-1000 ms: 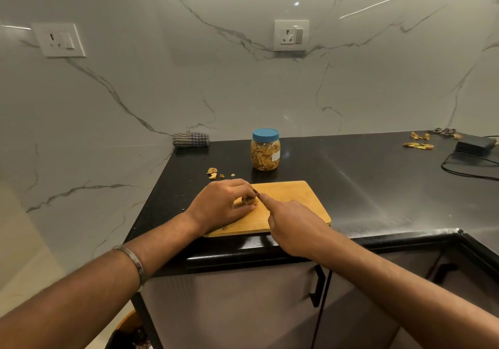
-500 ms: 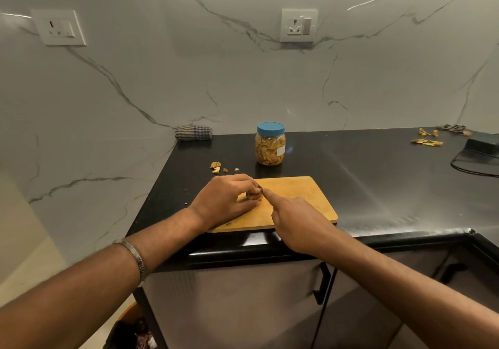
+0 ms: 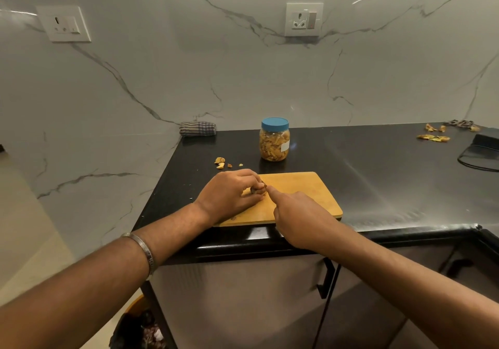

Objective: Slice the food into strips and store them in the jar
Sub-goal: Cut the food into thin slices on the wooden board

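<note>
Fingers of my left hand curl round a small brownish food piece on the board. Right hand is loosely closed, forefinger out at the piece; whether it grips a knife, I cannot tell. Light, probably dry and brittle, so I'd pinch its sides. Beyond the board stands the clear jar, blue-lidded, holding yellow strips.

Single view, head-worn, wide-angle. Looks forward and down from above the near edge of the black desk, facing the marble wall behind it. Cutting board sits centre frame, close below; both forearms enter from the bottom corners. Edges bow visibly. No second view.
</note>
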